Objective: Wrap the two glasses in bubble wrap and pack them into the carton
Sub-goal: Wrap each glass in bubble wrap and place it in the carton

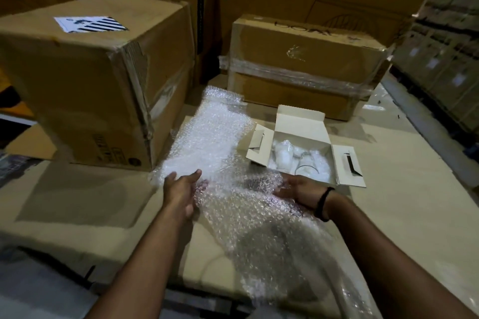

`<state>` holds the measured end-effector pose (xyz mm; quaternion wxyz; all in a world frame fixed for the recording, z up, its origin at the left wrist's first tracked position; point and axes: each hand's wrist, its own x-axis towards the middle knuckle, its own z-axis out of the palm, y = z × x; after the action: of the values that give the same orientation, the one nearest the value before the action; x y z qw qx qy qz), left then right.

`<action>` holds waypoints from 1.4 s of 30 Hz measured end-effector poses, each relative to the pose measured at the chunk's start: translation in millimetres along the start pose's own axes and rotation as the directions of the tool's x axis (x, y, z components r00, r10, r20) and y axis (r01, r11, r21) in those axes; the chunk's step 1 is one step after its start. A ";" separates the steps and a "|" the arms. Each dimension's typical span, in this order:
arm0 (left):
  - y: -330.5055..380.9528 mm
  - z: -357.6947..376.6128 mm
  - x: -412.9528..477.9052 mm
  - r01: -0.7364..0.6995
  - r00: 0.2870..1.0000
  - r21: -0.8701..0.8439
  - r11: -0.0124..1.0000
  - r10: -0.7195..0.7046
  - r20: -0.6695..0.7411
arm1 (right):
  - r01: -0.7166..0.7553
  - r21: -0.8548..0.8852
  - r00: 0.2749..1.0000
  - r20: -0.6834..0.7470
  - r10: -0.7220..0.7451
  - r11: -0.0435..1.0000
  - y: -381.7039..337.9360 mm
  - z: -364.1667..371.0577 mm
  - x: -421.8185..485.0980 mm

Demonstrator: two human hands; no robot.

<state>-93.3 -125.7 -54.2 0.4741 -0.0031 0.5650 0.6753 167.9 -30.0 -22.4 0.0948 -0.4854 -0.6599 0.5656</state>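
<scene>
Left hand [181, 189] lay open, fingers straight, at the bubble wrap's [220, 137] left edge, probably flattening it | right hand [298, 190] loose-palmed under the sheet | glasses [307, 167] sat in the open carton [298, 122] just beside.

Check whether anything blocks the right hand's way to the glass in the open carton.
Nothing covers the glass: the carton stands open. Only its near wall lies between it and the right hand.
</scene>
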 end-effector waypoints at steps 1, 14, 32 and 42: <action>-4.3 1.3 -2.1 -0.072 0.997 0.022 0.997 0.072 -0.029 | -0.011 -0.030 1.000 0.009 0.011 0.999 0.9 -5.8 -4.2; -60.8 10.6 -41.2 -0.405 0.904 0.184 0.896 0.422 -0.064 | -0.136 -0.171 0.989 -0.077 0.125 0.976 76.7 -70.1 -52.0; -89.5 -17.9 -79.8 -0.288 0.857 0.075 0.955 0.292 -0.424 | -0.052 -0.780 0.827 -0.384 -0.411 0.624 91.4 -14.6 -109.1; -71.3 -25.2 -76.4 -0.356 0.892 -0.108 0.928 0.303 -0.337 | -0.112 -0.807 0.963 -0.233 -0.137 0.580 136.6 14.1 -96.3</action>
<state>-18.7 -200.0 -76.3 0.2544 -0.0541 0.5669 0.7817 280.3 -126.4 -101.0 -0.0451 -0.5422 -0.8293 0.1277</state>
